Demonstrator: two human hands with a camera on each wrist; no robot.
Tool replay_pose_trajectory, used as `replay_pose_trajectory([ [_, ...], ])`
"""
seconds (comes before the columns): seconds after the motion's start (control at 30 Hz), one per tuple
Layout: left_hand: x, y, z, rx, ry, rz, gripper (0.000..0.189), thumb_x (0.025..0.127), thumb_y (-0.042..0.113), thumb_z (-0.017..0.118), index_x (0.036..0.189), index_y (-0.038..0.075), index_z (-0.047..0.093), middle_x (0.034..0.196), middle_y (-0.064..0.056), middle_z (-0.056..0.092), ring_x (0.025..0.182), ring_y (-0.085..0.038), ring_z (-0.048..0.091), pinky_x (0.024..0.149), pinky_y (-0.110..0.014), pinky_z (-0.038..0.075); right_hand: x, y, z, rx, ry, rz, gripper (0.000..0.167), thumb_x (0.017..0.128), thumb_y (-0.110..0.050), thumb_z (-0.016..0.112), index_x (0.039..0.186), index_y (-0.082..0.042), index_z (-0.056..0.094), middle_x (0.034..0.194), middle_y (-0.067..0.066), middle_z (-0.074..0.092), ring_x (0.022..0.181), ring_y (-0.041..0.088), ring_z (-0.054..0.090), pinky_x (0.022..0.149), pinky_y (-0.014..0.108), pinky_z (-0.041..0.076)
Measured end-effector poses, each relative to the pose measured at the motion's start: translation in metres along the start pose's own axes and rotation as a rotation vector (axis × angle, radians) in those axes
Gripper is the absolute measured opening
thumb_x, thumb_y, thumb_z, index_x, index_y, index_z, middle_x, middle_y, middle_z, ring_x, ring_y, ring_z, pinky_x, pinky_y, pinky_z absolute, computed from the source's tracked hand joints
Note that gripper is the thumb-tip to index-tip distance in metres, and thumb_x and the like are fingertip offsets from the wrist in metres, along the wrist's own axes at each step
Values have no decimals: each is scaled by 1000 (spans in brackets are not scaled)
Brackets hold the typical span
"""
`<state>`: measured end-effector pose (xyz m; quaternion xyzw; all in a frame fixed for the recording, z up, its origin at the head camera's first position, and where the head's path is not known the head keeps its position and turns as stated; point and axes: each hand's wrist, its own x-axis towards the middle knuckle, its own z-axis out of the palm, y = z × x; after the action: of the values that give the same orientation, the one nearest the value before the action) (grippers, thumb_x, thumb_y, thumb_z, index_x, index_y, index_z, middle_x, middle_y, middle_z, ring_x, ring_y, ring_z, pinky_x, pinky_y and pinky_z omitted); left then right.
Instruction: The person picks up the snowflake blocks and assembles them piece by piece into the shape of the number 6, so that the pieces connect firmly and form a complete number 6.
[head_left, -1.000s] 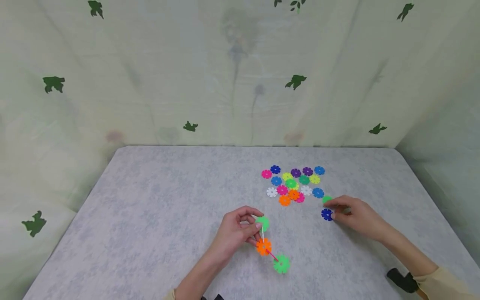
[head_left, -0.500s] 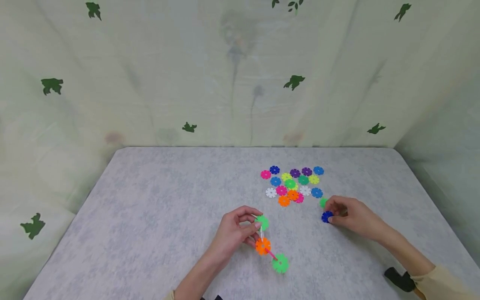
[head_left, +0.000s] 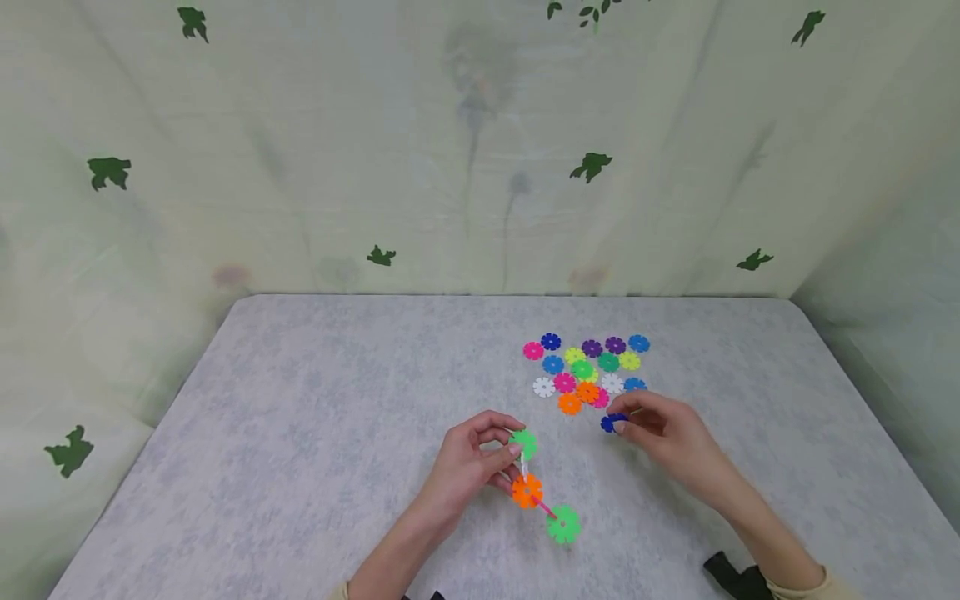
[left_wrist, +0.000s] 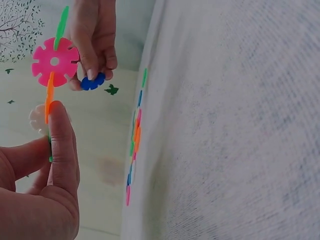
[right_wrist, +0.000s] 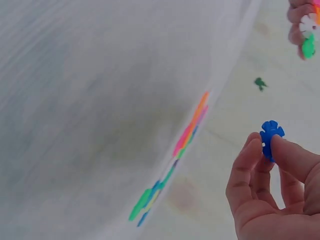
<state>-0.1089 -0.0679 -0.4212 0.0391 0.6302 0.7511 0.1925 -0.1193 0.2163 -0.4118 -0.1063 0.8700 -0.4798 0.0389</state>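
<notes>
Loose discs [head_left: 582, 369] lie clustered on the counter [head_left: 337, 417], before a backdrop [head_left: 322, 167]. Nearer, the left grip [head_left: 474, 460] holds a disc chain [head_left: 527, 492], left of a single disc [head_left: 608, 423] in the right grip [head_left: 675, 435].

The right hand [right_wrist: 275, 217] pinches a small bright-blue notched plastic disc [right_wrist: 271, 135] between thumb and fingers, its petal-like edge standing out past the tips. Beyond those fingertips, toward the top corner, the partly visible left hand [right_wrist: 297, 35] has a white notched plastic disc [right_wrist: 307, 27] and a green plastic disc [right_wrist: 308, 46] at its fingers, while a dark green bird-like figure [right_wrist: 260, 84] marks the pale backdrop [right_wrist: 225, 107] between the hands. Left of the gripping fingers, well apart, blurred multicoloured flat pieces [right_wrist: 183, 141] lie edge-on along the mottled pale-grey tabletop [right_wrist: 100, 100].
</notes>
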Motion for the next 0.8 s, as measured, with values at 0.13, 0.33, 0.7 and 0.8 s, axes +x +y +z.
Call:
replay_pose_trajectory([
  [0.13,-1,2,1,8,-3,-1,26,90,2,68,115,-4,62,89,-10,59,62,-20,63,59,-31,56,-1,-14,11,51,48,11,22,90,-3,70,110,-11,68,99,1,67,88,19,65,75,26,56],
  [0.33,-3,5,2,34,2,-31,27,91,5,69,116,-2,64,90,-10,60,62,-20,63,60,-30,56,-4,-34,28,128,94,0,23,88,-5,73,110,-10,67,101,3,67,90,19,64,77,26,56],
  [0.7,-4,7,3,57,-25,-22,29,92,7,67,120,-2,63,91,-9,62,58,-18,60,61,-28,55,-7,-46,47,216,96,-51,15,91,-11,71,103,-19,69,100,-2,68,91,19,66,81,32,56],
  [0.8,-4,7,3,60,-23,-34,29,92,7,67,120,-2,64,90,-9,62,58,-17,60,61,-28,55,-7,-45,51,250,62,-55,15,91,-11,71,103,-20,70,100,-1,68,92,22,66,82,32,56],
])
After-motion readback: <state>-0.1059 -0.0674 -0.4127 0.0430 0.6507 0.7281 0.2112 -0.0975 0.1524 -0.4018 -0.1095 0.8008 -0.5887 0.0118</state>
